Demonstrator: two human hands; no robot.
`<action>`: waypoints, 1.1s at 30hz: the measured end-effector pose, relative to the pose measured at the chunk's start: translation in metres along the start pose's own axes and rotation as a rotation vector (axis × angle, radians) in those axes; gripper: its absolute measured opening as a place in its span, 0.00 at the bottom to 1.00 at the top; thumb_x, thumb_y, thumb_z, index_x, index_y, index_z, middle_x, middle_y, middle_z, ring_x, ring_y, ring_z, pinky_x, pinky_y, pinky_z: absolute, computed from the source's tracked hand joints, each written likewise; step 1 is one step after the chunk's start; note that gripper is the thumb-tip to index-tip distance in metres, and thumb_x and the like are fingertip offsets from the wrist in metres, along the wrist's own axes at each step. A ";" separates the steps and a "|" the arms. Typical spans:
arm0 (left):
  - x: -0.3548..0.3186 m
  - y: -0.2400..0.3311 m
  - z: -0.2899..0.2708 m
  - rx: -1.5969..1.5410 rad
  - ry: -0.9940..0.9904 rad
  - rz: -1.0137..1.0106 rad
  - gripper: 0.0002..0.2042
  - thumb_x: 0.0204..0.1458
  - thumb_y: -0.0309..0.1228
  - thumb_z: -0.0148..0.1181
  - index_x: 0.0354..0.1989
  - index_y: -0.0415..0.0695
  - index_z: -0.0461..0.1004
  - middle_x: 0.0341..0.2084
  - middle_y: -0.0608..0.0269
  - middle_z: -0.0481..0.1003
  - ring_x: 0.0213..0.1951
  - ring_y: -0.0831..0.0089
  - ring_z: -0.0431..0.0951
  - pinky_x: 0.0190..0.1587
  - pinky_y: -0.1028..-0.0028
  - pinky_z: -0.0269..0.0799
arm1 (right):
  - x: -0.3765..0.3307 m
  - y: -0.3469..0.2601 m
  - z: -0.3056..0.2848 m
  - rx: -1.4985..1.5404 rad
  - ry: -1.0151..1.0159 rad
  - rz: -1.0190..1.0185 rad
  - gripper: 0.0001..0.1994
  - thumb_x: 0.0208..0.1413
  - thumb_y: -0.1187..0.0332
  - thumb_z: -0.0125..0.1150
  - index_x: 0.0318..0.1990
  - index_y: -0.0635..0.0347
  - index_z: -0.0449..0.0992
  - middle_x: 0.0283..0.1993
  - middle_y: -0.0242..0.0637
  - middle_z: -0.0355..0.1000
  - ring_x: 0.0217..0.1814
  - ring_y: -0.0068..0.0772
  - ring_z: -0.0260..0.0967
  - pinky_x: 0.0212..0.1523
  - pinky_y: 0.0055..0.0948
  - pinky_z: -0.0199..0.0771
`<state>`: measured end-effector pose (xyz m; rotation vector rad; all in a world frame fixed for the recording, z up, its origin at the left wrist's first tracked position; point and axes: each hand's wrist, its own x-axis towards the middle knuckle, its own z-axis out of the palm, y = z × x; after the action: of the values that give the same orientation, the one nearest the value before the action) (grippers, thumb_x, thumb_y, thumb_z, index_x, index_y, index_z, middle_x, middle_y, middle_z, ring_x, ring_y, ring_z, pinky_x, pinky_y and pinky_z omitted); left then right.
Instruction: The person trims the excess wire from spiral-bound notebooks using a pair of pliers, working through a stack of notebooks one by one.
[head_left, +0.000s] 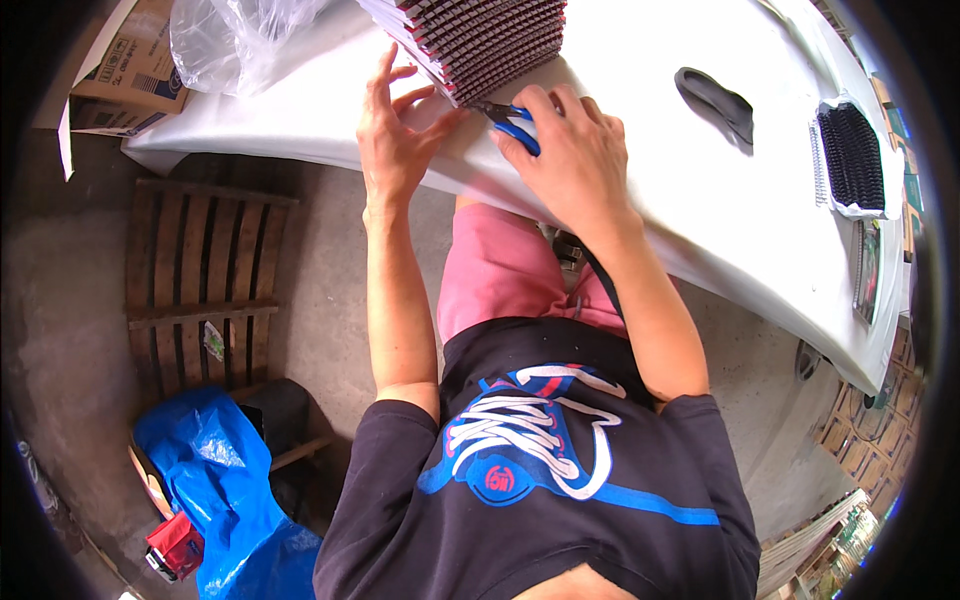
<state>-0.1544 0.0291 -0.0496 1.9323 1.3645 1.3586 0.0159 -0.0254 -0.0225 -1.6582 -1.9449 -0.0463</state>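
A stack of spiral-bound notebooks (490, 45) stands on the white-covered table, dark coils facing me. My right hand (580, 150) is closed around blue-handled cutting pliers (522, 130), whose jaws are at the near lower corner of the stack, by the end of a coil. My left hand (400, 135) is beside the stack's left side, fingers spread and holding nothing. Its thumb points toward the pliers' tip; whether a fingertip touches the pages, I cannot tell.
A clear plastic bag (235, 45) and a cardboard box (140, 65) are at the far left. On the table's right lie a dark fabric band (715, 103) and a bundle of black coils (850, 155). A wooden pallet (205, 290) and blue plastic sheet (215, 460) are lower left.
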 end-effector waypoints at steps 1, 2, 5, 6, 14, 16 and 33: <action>0.000 -0.001 0.000 -0.005 -0.001 0.004 0.45 0.34 0.29 0.74 0.62 0.44 0.51 0.47 0.56 0.69 0.44 0.64 0.77 0.42 0.70 0.76 | -0.001 -0.001 0.004 0.001 0.037 -0.014 0.15 0.44 0.57 0.64 0.36 0.52 0.71 0.36 0.34 0.69 0.38 0.37 0.69 0.36 0.40 0.61; 0.000 -0.001 0.001 -0.010 -0.002 0.009 0.45 0.34 0.29 0.74 0.62 0.44 0.52 0.47 0.56 0.69 0.44 0.64 0.77 0.41 0.70 0.76 | -0.002 -0.001 0.007 0.011 0.046 -0.014 0.15 0.44 0.57 0.64 0.36 0.53 0.71 0.35 0.34 0.68 0.38 0.37 0.68 0.37 0.39 0.60; 0.000 0.001 0.001 -0.022 0.027 0.019 0.45 0.31 0.24 0.74 0.62 0.47 0.55 0.45 0.55 0.70 0.40 0.66 0.78 0.41 0.70 0.77 | -0.001 -0.004 0.010 -0.001 0.019 -0.010 0.16 0.44 0.56 0.64 0.37 0.53 0.71 0.35 0.34 0.69 0.38 0.37 0.68 0.37 0.39 0.60; 0.000 0.001 0.001 -0.021 0.028 0.023 0.45 0.31 0.24 0.74 0.62 0.47 0.55 0.45 0.55 0.70 0.40 0.66 0.78 0.41 0.71 0.77 | -0.001 -0.004 0.011 -0.006 0.018 -0.015 0.16 0.44 0.56 0.64 0.37 0.53 0.70 0.35 0.35 0.69 0.38 0.38 0.68 0.36 0.39 0.61; 0.000 -0.003 0.001 -0.009 0.032 0.034 0.44 0.31 0.25 0.74 0.61 0.46 0.55 0.44 0.55 0.71 0.40 0.66 0.78 0.40 0.70 0.77 | 0.000 -0.004 0.012 0.078 -0.060 -0.002 0.14 0.49 0.57 0.60 0.37 0.54 0.69 0.35 0.40 0.70 0.37 0.46 0.72 0.35 0.43 0.67; 0.001 -0.002 0.001 -0.009 0.033 0.031 0.44 0.31 0.25 0.74 0.61 0.46 0.56 0.44 0.55 0.71 0.40 0.66 0.78 0.40 0.70 0.77 | 0.000 -0.006 0.011 0.107 -0.085 0.008 0.13 0.51 0.58 0.58 0.37 0.55 0.68 0.33 0.43 0.71 0.37 0.49 0.72 0.37 0.45 0.68; 0.003 0.000 -0.006 -0.068 -0.037 -0.018 0.44 0.32 0.22 0.73 0.62 0.47 0.55 0.43 0.54 0.71 0.42 0.65 0.78 0.41 0.70 0.78 | 0.041 -0.006 -0.026 0.167 -0.585 0.232 0.16 0.55 0.55 0.52 0.38 0.60 0.74 0.32 0.47 0.74 0.41 0.47 0.73 0.43 0.48 0.69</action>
<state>-0.1590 0.0303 -0.0456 1.8875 1.2989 1.3366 0.0185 0.0001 0.0187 -1.9108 -2.0600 0.7460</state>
